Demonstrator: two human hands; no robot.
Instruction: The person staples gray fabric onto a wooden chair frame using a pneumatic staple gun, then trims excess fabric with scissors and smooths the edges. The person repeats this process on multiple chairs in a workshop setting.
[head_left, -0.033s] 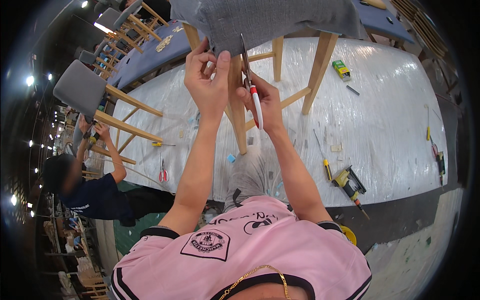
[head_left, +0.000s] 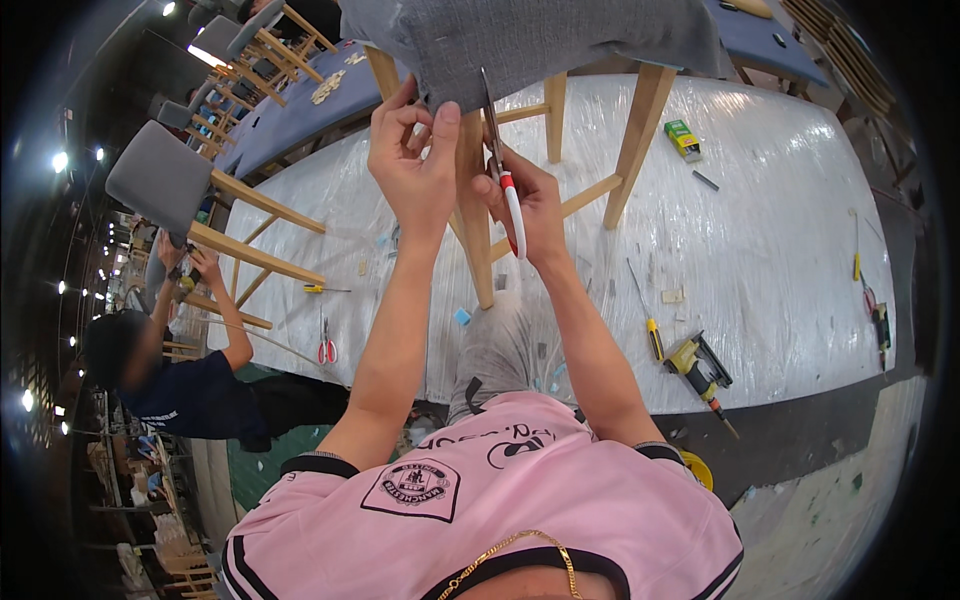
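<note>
A wooden-legged chair or stool with a grey fabric-covered seat [head_left: 570, 45] stands in front of me at the top. At its near corner, my left hand [head_left: 412, 160] has its fingers curled, with thumb and fingertips gripping the fabric's lower edge beside the front leg [head_left: 474, 210]. Scissors [head_left: 513, 200] with white and red handles are in my right hand [head_left: 535, 205], just right of that leg. Their blades point up and lie against the grey fabric. How far apart the blades are is hard to make out.
Plastic film covers the worktable [head_left: 780, 270]. On it lie a staple gun [head_left: 697, 368], a yellow-handled screwdriver [head_left: 652, 335], a green box [head_left: 683, 140] and other scissors [head_left: 327, 345]. At left, a co-worker [head_left: 200, 385] handles a tool at another grey chair [head_left: 170, 180].
</note>
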